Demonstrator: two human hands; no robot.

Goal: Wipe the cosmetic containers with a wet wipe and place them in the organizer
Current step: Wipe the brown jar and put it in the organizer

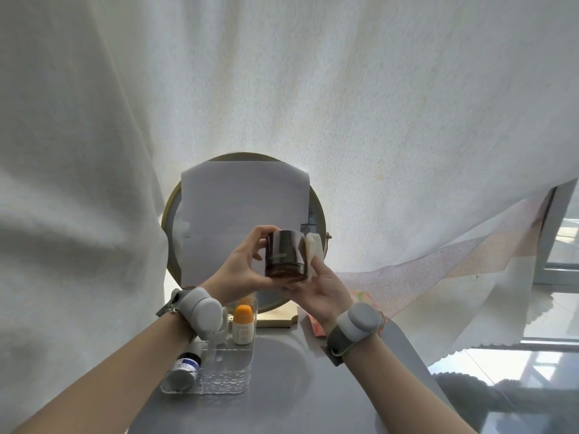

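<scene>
A dark brown cosmetic jar (pixel 285 255) is held up in front of the mirror. My left hand (pixel 241 270) grips it from the left, fingers curled round its lid and side. My right hand (pixel 322 285) holds a white wet wipe (pixel 313 250) pressed against the jar's right side, with fingers under the jar's base. Below, a clear plastic organizer (pixel 225 371) stands on the grey table (pixel 297 380). In it are a white bottle with an orange cap (pixel 242 327) at the back and a grey-capped bottle with a blue label (pixel 185 368) at the front left.
A round gold-framed mirror (pixel 244 230), covered by a white sheet, stands on a wooden base behind the organizer. White curtains hang all around. A colourful packet (pixel 316 325) lies at the table's right, behind my right wrist. A window frame (pixel 551 233) is at the far right.
</scene>
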